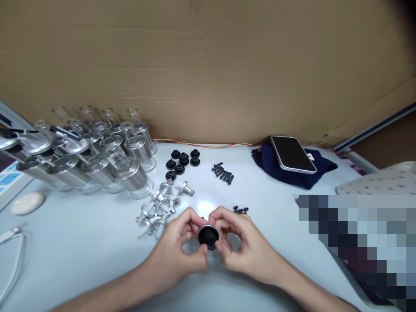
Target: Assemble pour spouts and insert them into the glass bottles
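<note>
Between my two hands is a pourer cap (208, 236), its black rubber stopper facing me and a metal rim showing around it. My left hand (183, 240) pinches its left side between thumb and fingers. My right hand (242, 242) grips the right side in the same way, the thumb near the stopper's lower end. Just left of my hands lies a pile of silvery metal pourer caps (160, 206). Several loose black rubber stoppers (178, 169) sit behind that pile. Small black strips (222, 173) and tiny black pieces (240, 210) rest farther right.
Glass bottles with metal sleeves (130, 173) crowd the back left, some with pourers fitted. A white oval object (28, 203) and a white cable (17, 260) lie at left. A phone (292, 154) rests on dark blue cloth (269, 167). Cardboard (208, 73) walls the back.
</note>
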The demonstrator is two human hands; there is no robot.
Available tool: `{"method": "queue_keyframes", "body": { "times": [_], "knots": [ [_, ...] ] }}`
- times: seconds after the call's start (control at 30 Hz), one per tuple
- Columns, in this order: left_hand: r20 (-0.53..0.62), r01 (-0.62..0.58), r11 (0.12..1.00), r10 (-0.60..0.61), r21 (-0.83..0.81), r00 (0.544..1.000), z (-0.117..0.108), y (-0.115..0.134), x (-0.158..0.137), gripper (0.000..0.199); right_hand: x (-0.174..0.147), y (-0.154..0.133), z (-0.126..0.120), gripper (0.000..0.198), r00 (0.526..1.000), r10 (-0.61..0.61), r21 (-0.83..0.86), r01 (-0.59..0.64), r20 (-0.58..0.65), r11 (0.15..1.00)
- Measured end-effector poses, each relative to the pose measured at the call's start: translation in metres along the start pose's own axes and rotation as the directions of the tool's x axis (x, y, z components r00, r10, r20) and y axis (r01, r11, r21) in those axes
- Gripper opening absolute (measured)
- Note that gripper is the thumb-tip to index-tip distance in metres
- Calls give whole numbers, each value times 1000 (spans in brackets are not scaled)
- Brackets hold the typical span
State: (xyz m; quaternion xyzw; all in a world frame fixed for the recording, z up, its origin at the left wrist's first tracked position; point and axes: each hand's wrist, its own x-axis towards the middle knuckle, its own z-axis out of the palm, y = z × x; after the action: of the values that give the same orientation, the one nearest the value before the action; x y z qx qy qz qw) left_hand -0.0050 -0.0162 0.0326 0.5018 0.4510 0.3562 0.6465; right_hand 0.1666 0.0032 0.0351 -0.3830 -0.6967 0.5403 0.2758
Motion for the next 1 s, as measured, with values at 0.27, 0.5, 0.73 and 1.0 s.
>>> {"method": "queue_keyframes", "body": {
  "times": [0.27, 0.5, 0.73, 1.0],
  "knots": [
    [-16, -61, 995, 63, 76, 998, 0, -1, -3, 23, -2, -4, 4, 21, 999, -33, -80, 31, -25, 996],
    [-31, -238, 930, 257, 280, 966, -8, -2, -1, 26, -1, 2, 1, 22, 999, -25, 49, 26, -30, 998],
    [11, -437, 798, 476, 414, 879, -16, -2, -1, 21, 1, 5, -8, 25, 990, -50, -69, 41, -132, 997],
    [-12, -514, 733, 579, 446, 815, -17, -6, 0, 18, -2, 9, -7, 29, 965, -199, -167, 171, -168, 971]
  ]
}}
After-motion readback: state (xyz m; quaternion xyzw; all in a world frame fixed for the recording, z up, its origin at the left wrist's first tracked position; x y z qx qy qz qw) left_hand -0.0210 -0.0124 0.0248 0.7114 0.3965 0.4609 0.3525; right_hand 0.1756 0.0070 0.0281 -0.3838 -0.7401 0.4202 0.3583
